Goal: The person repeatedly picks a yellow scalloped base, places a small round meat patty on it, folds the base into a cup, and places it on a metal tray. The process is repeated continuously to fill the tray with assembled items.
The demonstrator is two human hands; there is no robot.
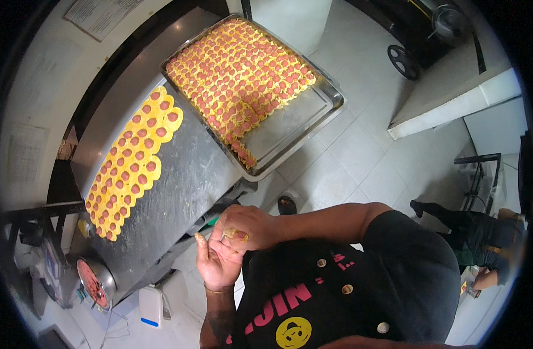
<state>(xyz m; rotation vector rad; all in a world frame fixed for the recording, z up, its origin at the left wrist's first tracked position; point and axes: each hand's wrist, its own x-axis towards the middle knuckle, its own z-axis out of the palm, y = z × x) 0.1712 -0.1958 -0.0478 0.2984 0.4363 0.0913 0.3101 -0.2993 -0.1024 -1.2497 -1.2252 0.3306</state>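
In front of my chest my two hands meet. My right hand (250, 225) is closed, and a small yellow dough piece with reddish filling (237, 235) shows at its fingers. Just below it, my left hand (218, 260) is palm up, thumb apart, its fingertips partly hidden by the right hand; I see nothing gripped in it. On the metal table to the left lie overlapping yellow dough rounds (131, 174), each with a ball of pinkish-red filling. Rows of shaped dough pieces (231, 75) cover most of a large metal tray (289, 131) beyond.
A metal bowl of reddish filling (95, 283) stands at the lower left, near a white appliance (151, 306). The metal table (179, 192) has flour smears. A co-worker (481, 235) is at the far right. A counter (452, 104) stands at the upper right.
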